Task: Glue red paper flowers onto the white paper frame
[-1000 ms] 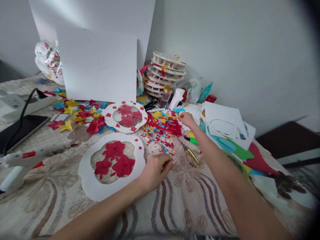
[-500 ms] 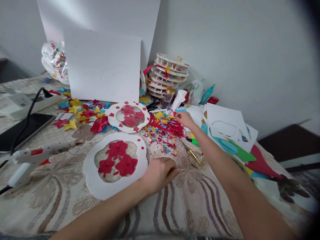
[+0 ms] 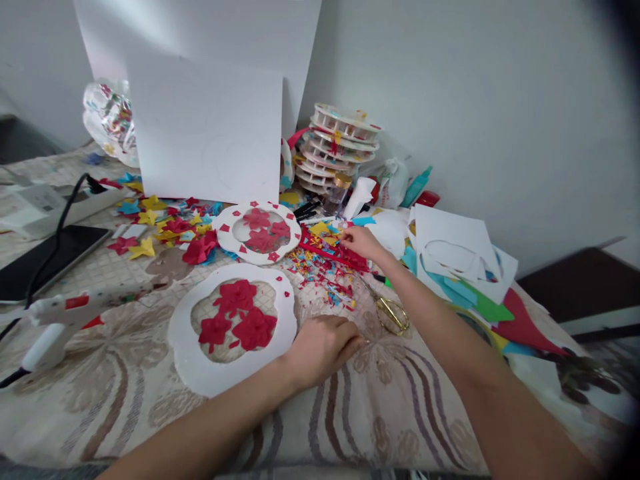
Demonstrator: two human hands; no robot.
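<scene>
My left hand (image 3: 325,348) rests on the patterned cloth with its fingers curled together; whatever its fingertips pinch is too small to make out. Just left of it lies a white scalloped paper ring (image 3: 185,347) with red paper flowers (image 3: 254,328) in its opening and two tiny red bits on its upper right rim. Reaching over the pile of small paper scraps (image 3: 330,273), my right hand (image 3: 361,241) has thumb and fingers drawn together at red and yellow pieces. A second scalloped ring (image 3: 225,239), dotted with red pieces, lies behind the first.
Gold-handled scissors (image 3: 391,317) lie under my right forearm. A hot glue gun (image 3: 65,310) and a black phone-like slab (image 3: 50,257) are at left. White boards (image 3: 210,133) lean behind, beside stacked decorated rings (image 3: 340,147). Paper sheets (image 3: 450,233) cover the right side.
My right hand has shifted slightly left and lower over the scraps. The left hand stays nearly in place.
</scene>
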